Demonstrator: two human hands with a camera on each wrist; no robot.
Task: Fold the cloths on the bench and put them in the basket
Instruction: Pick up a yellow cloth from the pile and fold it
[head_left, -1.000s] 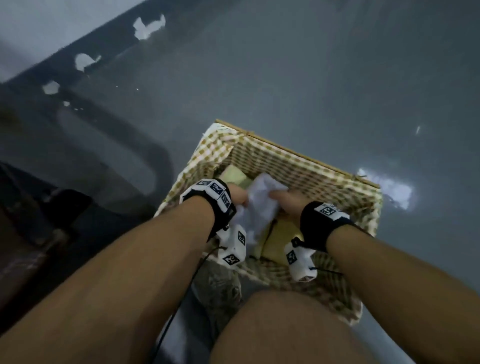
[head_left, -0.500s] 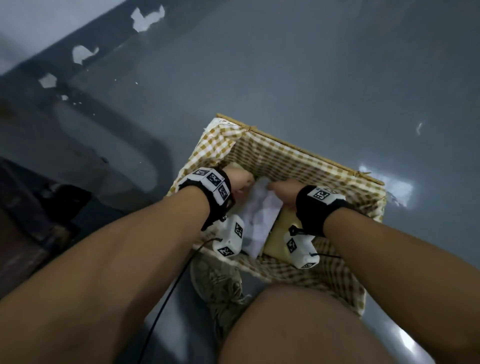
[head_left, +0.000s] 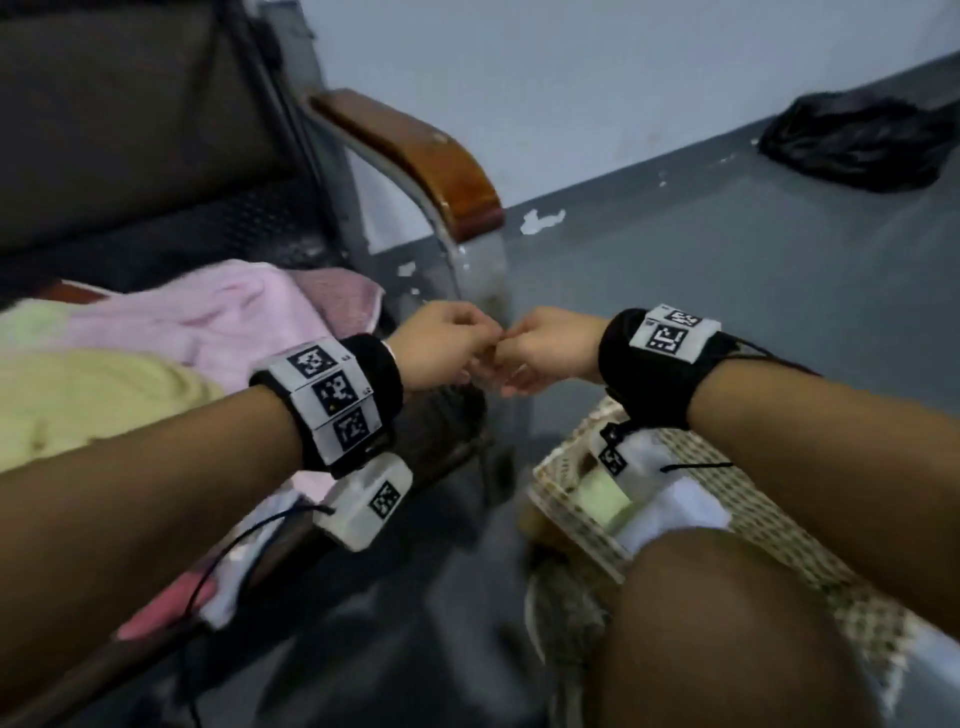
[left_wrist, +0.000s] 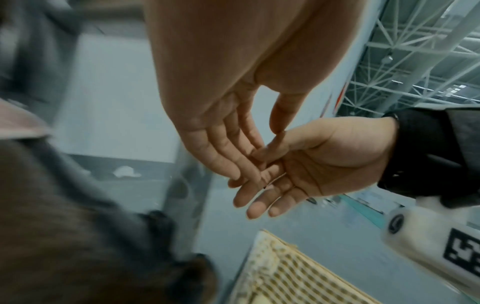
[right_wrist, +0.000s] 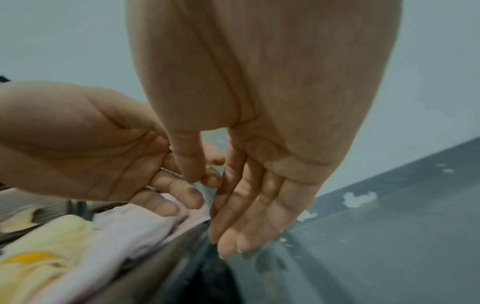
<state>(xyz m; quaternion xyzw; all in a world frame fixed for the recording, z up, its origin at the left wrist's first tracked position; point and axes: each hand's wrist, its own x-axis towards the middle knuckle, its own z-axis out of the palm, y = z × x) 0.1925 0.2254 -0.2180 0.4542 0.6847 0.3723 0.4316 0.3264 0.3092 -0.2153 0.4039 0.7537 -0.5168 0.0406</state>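
My left hand (head_left: 441, 345) and right hand (head_left: 545, 348) meet in mid-air, fingers (left_wrist: 249, 197) loosely extended and overlapping, holding nothing. Folded cloths (head_left: 670, 506) already lie in the basket (head_left: 779, 525) by my knee. On the worktop (head_left: 436, 421), the pink cloth (head_left: 208, 317) and yellow cloth (head_left: 78, 395) remain unfolded, so I judge the job partway done.

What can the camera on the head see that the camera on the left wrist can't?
Only the head view shows the pink cloth and the yellow cloth lying on the bench, the folded white cloth in the basket, and a black bag on the floor.

Only the left wrist view shows the palms and straight fingers from underneath, plus a white metal framework overhead.

Both show the left hand and right hand meeting empty, and the checked basket.
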